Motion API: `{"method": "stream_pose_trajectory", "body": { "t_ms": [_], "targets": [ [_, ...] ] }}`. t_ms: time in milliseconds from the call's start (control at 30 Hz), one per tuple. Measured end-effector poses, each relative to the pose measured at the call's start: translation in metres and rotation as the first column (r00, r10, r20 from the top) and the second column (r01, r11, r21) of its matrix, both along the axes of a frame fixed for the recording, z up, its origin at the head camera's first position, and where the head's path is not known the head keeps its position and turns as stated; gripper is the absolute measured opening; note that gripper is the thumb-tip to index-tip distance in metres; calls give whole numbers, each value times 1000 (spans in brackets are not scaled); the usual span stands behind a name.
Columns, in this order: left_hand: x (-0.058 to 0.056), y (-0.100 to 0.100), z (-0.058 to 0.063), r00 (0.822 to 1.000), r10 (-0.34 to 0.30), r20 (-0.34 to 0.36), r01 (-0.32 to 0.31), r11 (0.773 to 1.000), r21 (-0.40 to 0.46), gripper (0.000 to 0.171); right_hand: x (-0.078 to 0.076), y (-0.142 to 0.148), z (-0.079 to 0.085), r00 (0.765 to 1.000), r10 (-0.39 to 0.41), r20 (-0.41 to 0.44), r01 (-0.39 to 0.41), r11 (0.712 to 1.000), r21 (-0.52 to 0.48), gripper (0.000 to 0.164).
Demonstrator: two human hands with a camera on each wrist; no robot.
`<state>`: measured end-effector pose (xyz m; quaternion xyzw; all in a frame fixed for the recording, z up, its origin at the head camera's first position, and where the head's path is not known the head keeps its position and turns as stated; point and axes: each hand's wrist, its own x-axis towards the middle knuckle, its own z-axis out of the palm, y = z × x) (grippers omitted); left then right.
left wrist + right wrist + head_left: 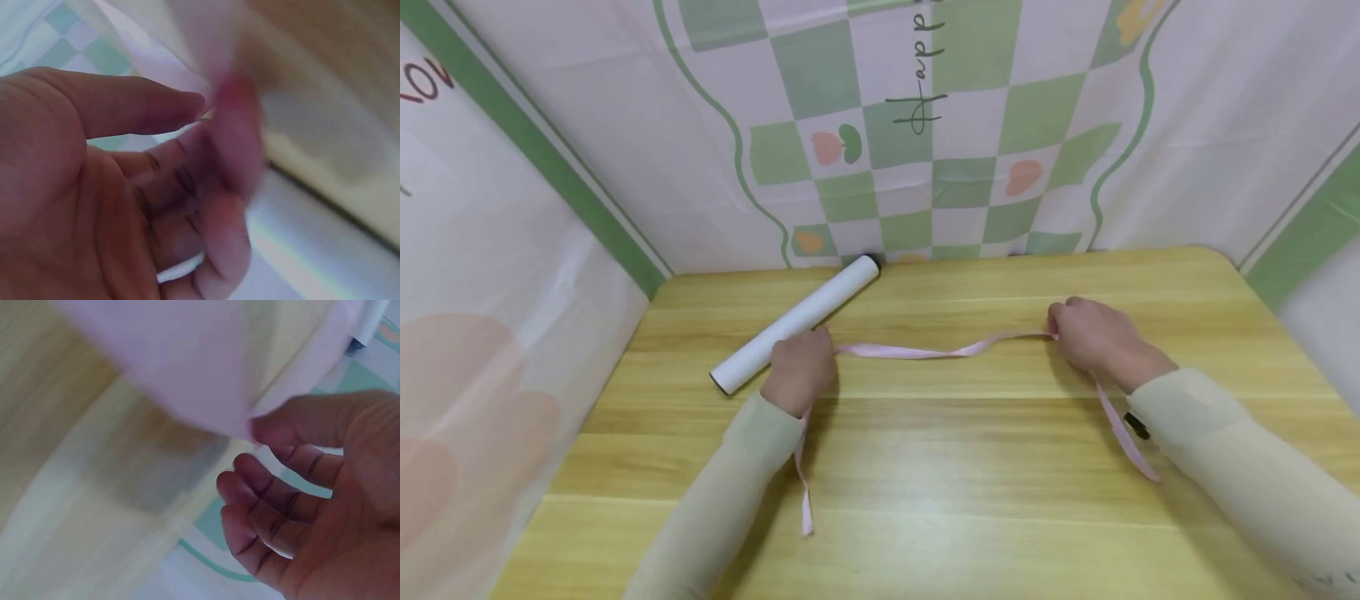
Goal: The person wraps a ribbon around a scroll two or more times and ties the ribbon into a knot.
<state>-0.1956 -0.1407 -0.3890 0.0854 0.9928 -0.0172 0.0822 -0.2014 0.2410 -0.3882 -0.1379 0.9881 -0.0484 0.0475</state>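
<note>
A long pink ribbon (pixel 917 352) stretches, slightly wavy, between my two hands above the wooden table. My left hand (pixel 801 367) pinches it between thumb and curled fingers, and a loose end hangs down below that wrist. On the other side my right hand (pixel 1093 333) pinches the ribbon too, its second tail slanting down by the sleeve. In the right wrist view the ribbon (pixel 194 369) looms large and blurred at the thumb tip, with the other fingers loosely bent. The left wrist view shows the ribbon (pixel 206 37) passing at the thumb and forefinger tips.
A white cylinder with dark ends (pixel 797 323) lies diagonally on the table (pixel 925 483), just beyond and beside my left hand. A small black object (pixel 1137 426) sits under the right sleeve. A green-and-white checked curtain (pixel 895 167) borders the table's back edge.
</note>
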Motion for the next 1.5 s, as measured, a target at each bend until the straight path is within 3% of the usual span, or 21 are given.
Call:
{"method": "stream_pose_trajectory", "body": {
  "t_ms": [133,233,333,500,700,967,1333,1500],
  "targets": [
    [1,9,5,991,-118,-69,117,993,-13,28,0,-10,1,993,110,-32,-110,994,-8,34],
    [-1,16,5,973,-227,-45,225,974,-40,26,-1,-19,0,982,186,-34,-188,981,-39,41],
    [-3,19,2,961,-275,-12,274,960,-51,23,-2,-25,-5,974,222,-49,-225,973,-59,35],
    [-6,18,-1,967,-256,2,256,967,-15,18,-3,-25,-12,958,246,-146,-261,960,-98,16],
    [-5,13,-2,973,-229,24,228,973,20,16,0,-20,-10,946,248,-208,-277,953,-126,15],
    [-2,12,-1,973,-229,38,227,972,59,20,4,-13,-7,952,289,-105,-300,946,-124,13],
    [-4,4,1,980,-192,43,190,980,58,16,16,2,-10,929,335,-157,-350,933,-84,17],
    [-3,-8,1,988,-146,40,142,986,90,15,22,10,-4,940,321,-117,-330,941,-73,13]
  ]
}}
